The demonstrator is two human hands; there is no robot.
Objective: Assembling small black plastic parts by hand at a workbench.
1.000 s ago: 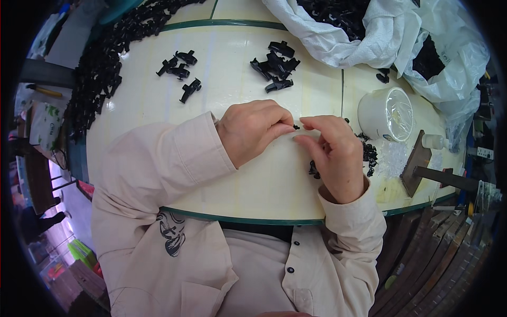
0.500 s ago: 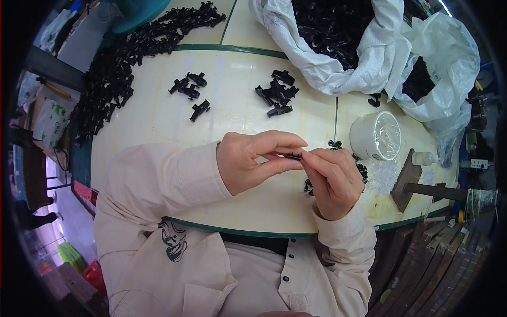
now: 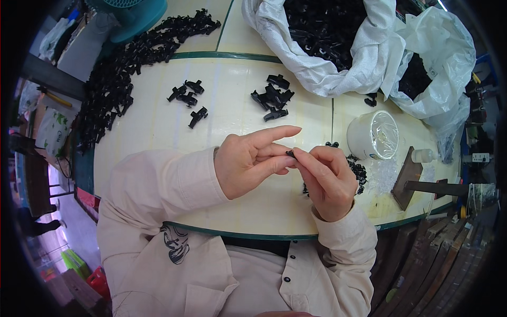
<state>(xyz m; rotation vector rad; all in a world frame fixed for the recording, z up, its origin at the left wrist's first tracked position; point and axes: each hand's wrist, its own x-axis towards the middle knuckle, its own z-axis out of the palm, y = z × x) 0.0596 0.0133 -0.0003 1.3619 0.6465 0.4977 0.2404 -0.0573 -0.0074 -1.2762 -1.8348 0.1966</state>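
Observation:
Over the table's front half my left hand [image 3: 244,161] holds a small black plastic part [image 3: 290,154], thumb against the fingers and index finger raised away. The fingertips of my right hand [image 3: 331,182] pinch the same part from the other side, so most of it is hidden. Under and beside my right hand lies a pile of small black pieces [image 3: 357,171], partly covered by the hand. Farther off sit two small groups of larger black plastic parts, one on the left [image 3: 188,99] and one near the middle [image 3: 274,98].
A long heap of black parts [image 3: 113,87] lines the left edge. At the back right stand a white woven sack [image 3: 317,82] and a clear plastic bag [image 3: 449,47], both holding black parts. A white tub [image 3: 364,137] and a brown metal stand [image 3: 407,179] are at the right.
My left index finger has lifted away from the part. Both hands stay together around it, and the view has shifted slightly.

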